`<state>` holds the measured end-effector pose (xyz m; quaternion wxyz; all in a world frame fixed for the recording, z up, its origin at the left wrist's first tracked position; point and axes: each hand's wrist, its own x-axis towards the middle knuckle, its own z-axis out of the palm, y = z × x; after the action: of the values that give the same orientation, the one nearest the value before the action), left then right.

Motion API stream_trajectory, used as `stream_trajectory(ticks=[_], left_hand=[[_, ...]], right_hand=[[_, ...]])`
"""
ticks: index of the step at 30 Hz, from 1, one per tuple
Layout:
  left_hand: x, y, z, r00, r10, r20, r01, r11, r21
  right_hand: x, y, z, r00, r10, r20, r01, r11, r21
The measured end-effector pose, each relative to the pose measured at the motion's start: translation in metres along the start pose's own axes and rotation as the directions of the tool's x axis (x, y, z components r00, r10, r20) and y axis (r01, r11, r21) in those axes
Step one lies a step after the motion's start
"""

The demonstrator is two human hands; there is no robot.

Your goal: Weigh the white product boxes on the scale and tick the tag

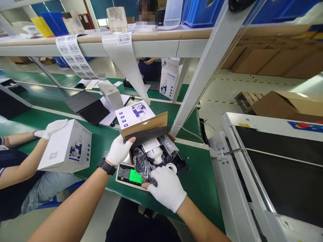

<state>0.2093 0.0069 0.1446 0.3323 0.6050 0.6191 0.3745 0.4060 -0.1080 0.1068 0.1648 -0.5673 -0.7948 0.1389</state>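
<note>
An open product box (161, 158) sits on a weighing scale (130, 176) with a lit green display, on the green belt. Inside the box lie black-bagged parts, a white part and a small white ring. My left hand (119, 150), in a white glove with a black watch at the wrist, holds the box's brown lid flap (145, 126) and a dark foam sheet (151, 133) up. My right hand (167, 188), also gloved, grips the near edge of the box next to a black plastic bag (141, 164).
A co-worker's gloved hand (51, 127) rests on a closed white product box (67, 148) at the left. A leaflet (133, 114), black sheets (87, 106) and another white box (168, 79) lie further back. A roller conveyor (272, 174) stands at the right; shelf frame post (202, 70) rises close by.
</note>
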Motion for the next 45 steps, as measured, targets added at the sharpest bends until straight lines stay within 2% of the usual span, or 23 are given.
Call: stream_trajectory(ticks=[2,4,6,10,14,16,20,24,29,34,41,43,45], left_hand=[[0.000,-0.001,0.000,1.000,-0.003,-0.001,0.003,1.000,0.020],[0.000,-0.002,-0.001,1.000,-0.005,0.003,0.005,0.999,0.039],[0.001,-0.004,-0.001,1.000,0.005,0.014,-0.005,0.999,0.038],[0.000,-0.004,-0.002,1.000,0.001,0.012,-0.002,0.997,0.073],[-0.001,0.000,-0.003,0.999,-0.035,-0.021,0.037,0.987,0.155],[-0.001,0.001,-0.003,0.999,-0.031,-0.026,0.035,0.984,0.175],[-0.001,-0.001,-0.003,0.999,-0.025,-0.036,0.031,0.982,0.184],[-0.001,-0.003,-0.003,0.999,-0.028,-0.029,0.032,0.986,0.161],[-0.003,0.001,-0.003,0.996,-0.056,-0.067,0.070,0.972,0.225],[-0.002,-0.001,-0.003,0.997,-0.067,-0.047,0.075,0.976,0.204],[-0.002,0.002,-0.003,0.997,-0.055,-0.062,0.068,0.974,0.218],[-0.002,0.003,-0.003,0.996,-0.056,-0.070,0.070,0.971,0.226],[-0.003,0.004,-0.002,0.995,-0.059,-0.074,0.075,0.970,0.232]], right_hand=[[0.002,0.017,-0.005,0.989,0.024,-0.148,-0.023,1.000,0.013],[0.008,0.042,-0.014,0.942,0.100,-0.322,-0.122,0.991,-0.051],[0.019,0.067,-0.025,0.920,0.121,-0.373,-0.173,0.979,-0.109],[0.048,0.096,-0.040,0.965,0.150,-0.216,-0.157,0.987,-0.016],[0.069,0.098,-0.045,0.970,0.235,-0.060,-0.231,0.971,0.064],[0.074,0.097,-0.048,0.966,0.259,-0.020,-0.258,0.964,0.066],[0.080,0.093,-0.060,0.969,0.233,0.080,-0.235,0.972,0.014],[0.088,0.084,-0.074,0.965,0.209,0.161,-0.180,0.968,-0.175],[0.091,0.076,-0.079,0.975,0.140,0.175,-0.072,0.936,-0.346],[0.076,0.083,-0.069,0.990,0.081,0.118,-0.032,0.929,-0.370],[0.057,0.095,-0.049,0.993,0.101,0.058,-0.084,0.965,-0.250],[0.055,0.100,-0.047,0.993,0.113,0.034,-0.106,0.982,-0.159],[0.052,0.107,-0.048,0.988,0.153,0.012,-0.153,0.988,0.005]])
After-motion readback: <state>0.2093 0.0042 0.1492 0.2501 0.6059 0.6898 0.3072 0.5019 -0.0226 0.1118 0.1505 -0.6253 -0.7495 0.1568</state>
